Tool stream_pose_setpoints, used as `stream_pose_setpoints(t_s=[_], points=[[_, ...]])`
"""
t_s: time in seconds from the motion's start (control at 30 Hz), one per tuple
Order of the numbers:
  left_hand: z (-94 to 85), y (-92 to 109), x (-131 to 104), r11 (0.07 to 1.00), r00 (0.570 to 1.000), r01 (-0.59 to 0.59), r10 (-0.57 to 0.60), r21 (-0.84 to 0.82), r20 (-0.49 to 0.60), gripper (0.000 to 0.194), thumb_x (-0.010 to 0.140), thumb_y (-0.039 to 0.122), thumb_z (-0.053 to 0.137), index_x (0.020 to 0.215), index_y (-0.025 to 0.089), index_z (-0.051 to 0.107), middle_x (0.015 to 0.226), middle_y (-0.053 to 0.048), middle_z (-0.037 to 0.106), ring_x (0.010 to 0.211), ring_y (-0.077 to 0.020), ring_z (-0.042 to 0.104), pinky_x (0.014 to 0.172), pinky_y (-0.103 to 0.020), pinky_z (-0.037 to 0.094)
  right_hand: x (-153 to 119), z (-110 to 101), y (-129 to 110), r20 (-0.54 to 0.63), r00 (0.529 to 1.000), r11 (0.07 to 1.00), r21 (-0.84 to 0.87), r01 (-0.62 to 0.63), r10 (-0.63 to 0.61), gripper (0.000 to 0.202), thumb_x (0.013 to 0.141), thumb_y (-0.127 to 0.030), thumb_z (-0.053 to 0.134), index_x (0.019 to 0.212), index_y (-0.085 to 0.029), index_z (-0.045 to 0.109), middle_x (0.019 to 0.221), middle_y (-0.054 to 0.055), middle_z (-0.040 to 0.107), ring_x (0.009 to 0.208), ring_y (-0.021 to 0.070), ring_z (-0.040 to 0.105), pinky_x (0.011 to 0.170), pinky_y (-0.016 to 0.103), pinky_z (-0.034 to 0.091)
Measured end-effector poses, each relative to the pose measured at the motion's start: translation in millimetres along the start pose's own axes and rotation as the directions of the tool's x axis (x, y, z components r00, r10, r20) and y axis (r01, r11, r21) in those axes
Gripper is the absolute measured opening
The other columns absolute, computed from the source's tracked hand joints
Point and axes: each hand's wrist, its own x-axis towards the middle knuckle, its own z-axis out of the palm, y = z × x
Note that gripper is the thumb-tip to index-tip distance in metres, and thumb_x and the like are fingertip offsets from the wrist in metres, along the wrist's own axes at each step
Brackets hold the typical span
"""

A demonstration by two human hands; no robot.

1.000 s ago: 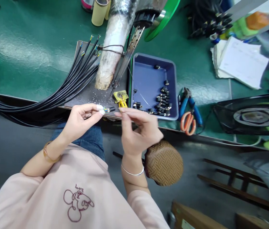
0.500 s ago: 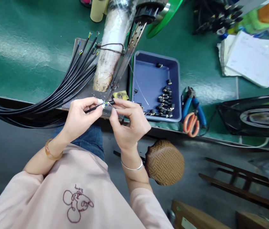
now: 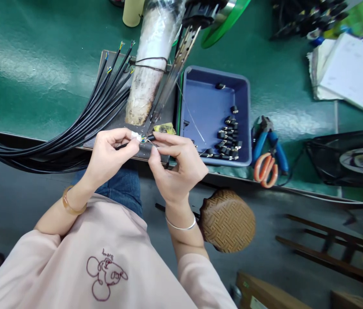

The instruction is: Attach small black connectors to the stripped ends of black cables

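Observation:
My left hand (image 3: 112, 150) is closed in a pinch on the end of a black cable (image 3: 122, 146), with white covering on its fingertips. Coloured wires (image 3: 143, 139) stick out between the two hands. My right hand (image 3: 176, 165) is closed too, thumb and index finger around a thin silvery solder wire (image 3: 150, 141). A small black piece (image 3: 150, 137) lies against its index fingertip; whether that hand grips it is unclear. Just above the fingers, the soldering iron (image 3: 181, 51) points down, its tip close to the wires.
Stripped black cables (image 3: 104, 107) lie left on the green bench (image 3: 40, 86). A blue tray (image 3: 248, 111) with small black connectors stands right, beside cutters (image 3: 267, 128) with blue and orange handles. A white wrapped tube (image 3: 152, 56) leans near the iron. A stool (image 3: 228, 221) stands below.
The view has shifted slightly, so the tray and cutters appear farther right. Both hands stay together at the wires; the left fingers have turned a little around the cable end.

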Motion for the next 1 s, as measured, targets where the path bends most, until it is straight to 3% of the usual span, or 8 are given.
stream_pose_setpoints(t_s=[0.8, 1.0], points=[[3.0, 0, 4, 0.997, 0.997, -0.079, 0.079, -0.001, -0.018, 0.016, 0.077, 0.021, 0.069, 0.064, 0.014, 0.066, 0.059, 0.003, 0.058, 0.053, -0.0068, 0.05, 0.055, -0.019, 0.045, 10, 1, 3, -0.028, 0.995, 0.992, -0.08, 0.098, -0.1, 0.014, 0.086, -0.01, 0.07, 0.085, -0.022, 0.063, 0.095, 0.003, 0.077, 0.086, 0.0159, 0.075, 0.078, 0.03, 0.062], [3.5, -1, 3, 0.999, 0.999, -0.036, 0.035, -0.01, -0.022, 0.018, 0.077, 0.026, 0.07, 0.064, 0.014, 0.064, 0.061, 0.002, 0.06, 0.055, -0.0079, 0.052, 0.055, -0.019, 0.045, 9, 0, -1, -0.005, 0.992, 0.982, -0.144, 0.12, -0.122, 0.014, 0.088, -0.012, 0.066, 0.081, -0.023, 0.06, 0.096, 0.004, 0.078, 0.083, 0.0161, 0.075, 0.074, 0.028, 0.064]])
